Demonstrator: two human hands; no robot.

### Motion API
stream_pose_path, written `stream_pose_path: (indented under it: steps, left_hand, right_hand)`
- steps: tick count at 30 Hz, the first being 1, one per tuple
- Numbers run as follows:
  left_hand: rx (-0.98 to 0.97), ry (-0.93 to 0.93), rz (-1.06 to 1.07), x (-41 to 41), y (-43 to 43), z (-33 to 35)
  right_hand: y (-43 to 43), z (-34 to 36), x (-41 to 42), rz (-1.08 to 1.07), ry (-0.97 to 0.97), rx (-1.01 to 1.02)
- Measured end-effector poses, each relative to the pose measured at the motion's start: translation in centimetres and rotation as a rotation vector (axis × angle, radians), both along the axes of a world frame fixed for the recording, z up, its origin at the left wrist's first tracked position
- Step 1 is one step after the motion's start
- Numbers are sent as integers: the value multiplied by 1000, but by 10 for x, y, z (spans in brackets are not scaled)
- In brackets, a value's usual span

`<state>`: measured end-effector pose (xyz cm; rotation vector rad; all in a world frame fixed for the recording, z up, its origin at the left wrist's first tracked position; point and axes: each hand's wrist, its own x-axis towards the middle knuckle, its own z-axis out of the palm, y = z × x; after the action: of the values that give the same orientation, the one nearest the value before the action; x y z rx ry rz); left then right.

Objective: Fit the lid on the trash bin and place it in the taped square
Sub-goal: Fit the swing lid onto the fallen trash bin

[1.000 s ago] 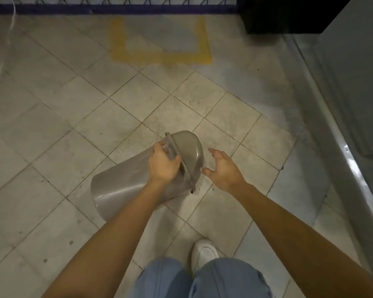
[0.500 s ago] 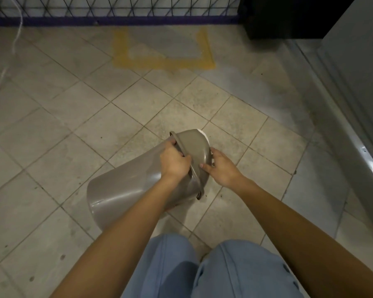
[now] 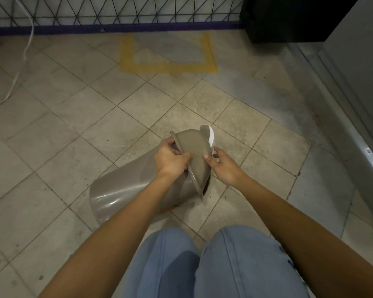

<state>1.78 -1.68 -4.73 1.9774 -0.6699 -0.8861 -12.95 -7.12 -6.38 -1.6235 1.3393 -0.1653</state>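
Trailing in from the left edge of the tiled floor, a white cable runs up toward the wire fence at the far edge and is cut off at both ends. Nearer the middle, the grey trash bin lies tipped on its side on the floor, its long axis running from its closed base at lower left to its mouth at upper right; a forearm crosses and hides part of its wall. Whatever is inside cannot be seen, since the domed lid covers the mouth, sitting askew with its rim standing off the bin at the lower end, where a dark gap shows. The left hand is clamped on the lid's rim where it meets the bin. A white swing flap sticks out past the top of the dome, partly hidden behind it. The right hand is half open against the dome's right side, thumb pressed on the lid, fingers spread behind. Well beyond the bin, by the fence, lies the yellow taped square, its far side hard to make out. Blue trousers fill the near edge.
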Motion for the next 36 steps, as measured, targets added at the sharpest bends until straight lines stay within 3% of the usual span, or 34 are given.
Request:
stream_pose_path:
  steps: [9,16,21,36]
  left_hand:
    - [-22,99,26,28,7,21]
    - [-65,167,58,49,9,32]
    - [-101,213,69,53,12,35]
    - [-139,208,93,65,16,57]
  right_hand:
    - [-7,-5,-4,-22,-15,14]
    - [9,-31,-3,-117,87,356]
    - [19,-37,1,-211,-86,519]
    - [3,-11,-1,-251,-112,502]
